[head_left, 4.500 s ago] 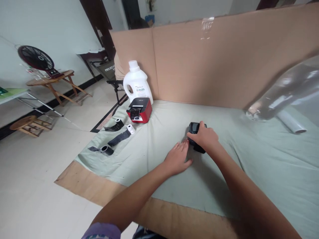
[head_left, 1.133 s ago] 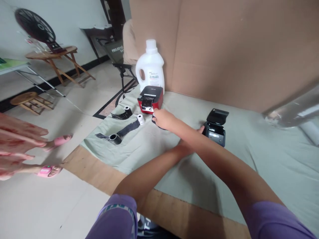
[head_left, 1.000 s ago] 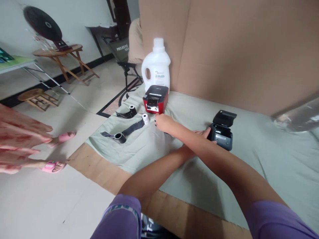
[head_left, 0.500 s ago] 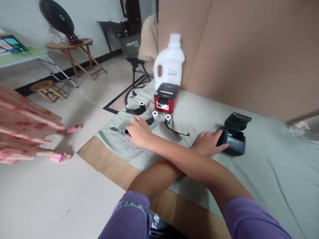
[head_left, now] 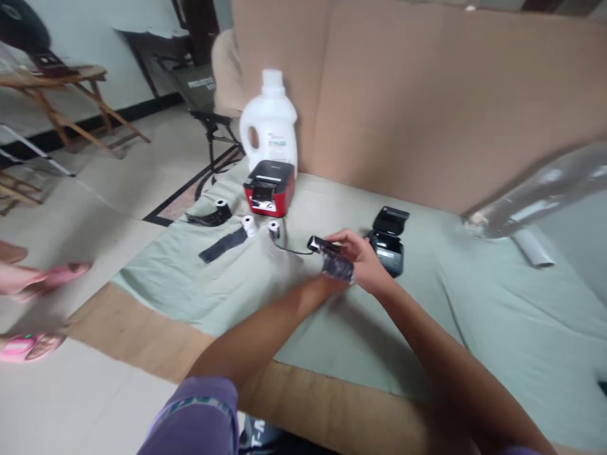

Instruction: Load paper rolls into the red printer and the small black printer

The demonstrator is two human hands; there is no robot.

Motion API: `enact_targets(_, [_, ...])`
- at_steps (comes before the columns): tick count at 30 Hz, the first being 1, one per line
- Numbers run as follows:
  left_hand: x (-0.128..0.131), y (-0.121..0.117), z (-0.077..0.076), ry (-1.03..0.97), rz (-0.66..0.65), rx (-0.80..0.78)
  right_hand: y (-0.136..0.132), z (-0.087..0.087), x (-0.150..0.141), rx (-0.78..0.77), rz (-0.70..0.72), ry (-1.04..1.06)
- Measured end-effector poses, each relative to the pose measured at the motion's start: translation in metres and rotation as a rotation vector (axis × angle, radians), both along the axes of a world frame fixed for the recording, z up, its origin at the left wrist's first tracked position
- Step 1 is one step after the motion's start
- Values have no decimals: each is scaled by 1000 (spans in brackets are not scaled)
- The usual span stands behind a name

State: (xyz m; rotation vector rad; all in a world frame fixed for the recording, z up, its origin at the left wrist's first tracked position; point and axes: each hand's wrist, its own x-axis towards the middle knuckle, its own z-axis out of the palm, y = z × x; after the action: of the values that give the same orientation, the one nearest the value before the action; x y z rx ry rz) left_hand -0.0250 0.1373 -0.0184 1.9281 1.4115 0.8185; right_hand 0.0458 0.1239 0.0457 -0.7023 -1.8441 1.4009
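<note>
My right hand is closed on a black paper strip, which curls up at its left end and shows a pale edge. It hovers above the cloth, left of a small black printer whose lid is up. My left forearm runs beneath the strip toward the printer; my left hand is hidden behind the right hand and strip. Further left lie three small white rolls with black strips: the left roll, the middle roll and the right roll.
A red and black printer stands before a white jug at the back. Cardboard walls the rear. A clear plastic wrap and a pale tube are at right. Pink-sandalled feet are on the floor at left.
My right hand has lifted the black strip off the cloth at left and carried it right, close to the black printer. My view has turned to the right.
</note>
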Motion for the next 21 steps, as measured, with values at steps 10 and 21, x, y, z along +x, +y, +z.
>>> enact_targets(10, [0, -1, -15, 115, -17, 104, 68, -22, 175, 441, -581, -445])
enact_targets(21, [0, -3, -14, 101, -14, 125, 88, -28, 143, 411, -525, -712])
